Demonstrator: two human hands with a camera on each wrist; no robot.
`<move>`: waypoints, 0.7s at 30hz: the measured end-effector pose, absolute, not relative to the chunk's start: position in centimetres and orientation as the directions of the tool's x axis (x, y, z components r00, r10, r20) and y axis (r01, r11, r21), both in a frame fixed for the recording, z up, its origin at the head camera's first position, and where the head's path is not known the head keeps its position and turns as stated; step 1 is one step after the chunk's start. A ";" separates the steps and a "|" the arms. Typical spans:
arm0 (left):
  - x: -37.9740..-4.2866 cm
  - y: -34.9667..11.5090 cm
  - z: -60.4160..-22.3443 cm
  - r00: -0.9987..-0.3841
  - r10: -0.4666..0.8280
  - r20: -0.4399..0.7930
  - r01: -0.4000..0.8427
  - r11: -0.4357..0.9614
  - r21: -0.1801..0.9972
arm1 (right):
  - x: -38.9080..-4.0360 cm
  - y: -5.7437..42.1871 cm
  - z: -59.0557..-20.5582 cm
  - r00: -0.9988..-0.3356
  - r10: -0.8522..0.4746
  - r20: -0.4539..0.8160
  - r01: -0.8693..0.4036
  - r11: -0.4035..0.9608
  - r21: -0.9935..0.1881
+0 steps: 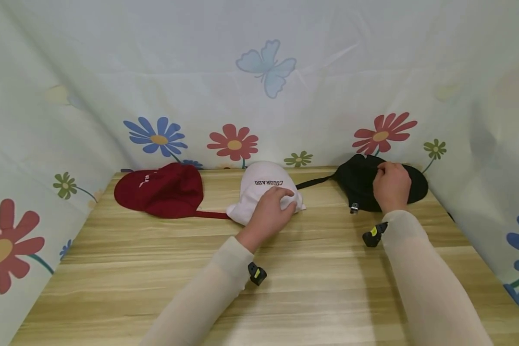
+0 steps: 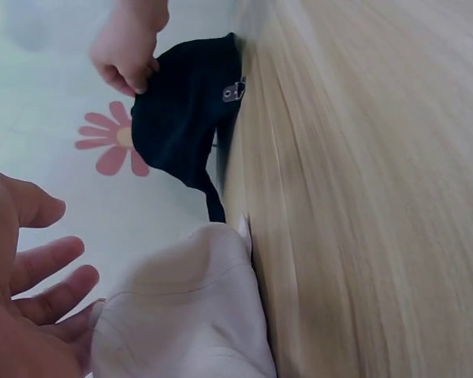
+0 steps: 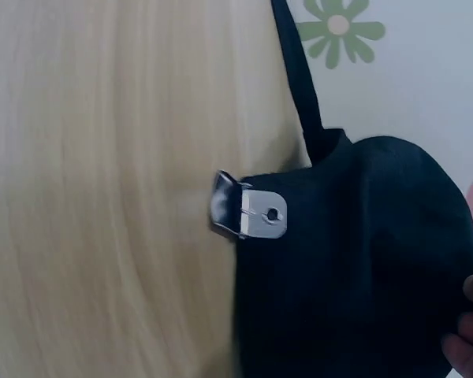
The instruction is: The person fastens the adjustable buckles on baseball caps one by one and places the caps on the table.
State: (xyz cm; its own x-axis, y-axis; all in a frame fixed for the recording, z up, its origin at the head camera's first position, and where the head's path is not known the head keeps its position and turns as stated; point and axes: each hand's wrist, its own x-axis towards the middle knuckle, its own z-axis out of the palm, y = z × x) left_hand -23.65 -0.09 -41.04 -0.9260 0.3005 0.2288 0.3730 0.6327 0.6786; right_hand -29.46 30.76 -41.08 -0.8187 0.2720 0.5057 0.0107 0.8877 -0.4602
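A white cap [image 1: 265, 172] marked COLORADO sits mid-table, and my left hand [image 1: 270, 215] is over its near side. The left wrist view shows loosely bent, spread fingers [image 2: 57, 303] at the cap's crown, with a gap between thumb and fingers. At the right, my right hand [image 1: 392, 186] pinches the top of a black cap [image 1: 358, 181]. Its metal strap buckle [image 3: 262, 213] faces the near side, and its loose strap [image 1: 315, 182] runs left to the white cap. Part of the right hand's fingers lies outside the right wrist view.
A dark red cap [image 1: 168, 192] lies at the table's left, its strap [image 1: 212, 215] reaching the white cap. All three caps line the far edge of the wooden table [image 1: 311, 293]. Behind stands a white curtain [image 1: 190, 91] printed with flowers and a butterfly.
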 end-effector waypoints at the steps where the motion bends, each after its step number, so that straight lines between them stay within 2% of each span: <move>1: -23.6 -0.1 -41.0 -0.925 0.301 0.233 0.376 0.630 0.679 | -29.3 30.9 -40.9 -0.816 0.275 0.509 0.011 0.887 -0.461; 10: -23.3 0.2 -40.2 -0.924 0.301 0.235 0.373 0.581 0.723 | -28.3 32.3 -38.4 -0.821 0.268 0.504 -0.001 0.882 -0.472; 21: -23.2 0.7 -39.1 -0.955 0.279 0.099 0.217 0.430 0.876 | -26.9 31.7 -34.2 -0.782 0.215 0.584 -0.070 0.902 -0.426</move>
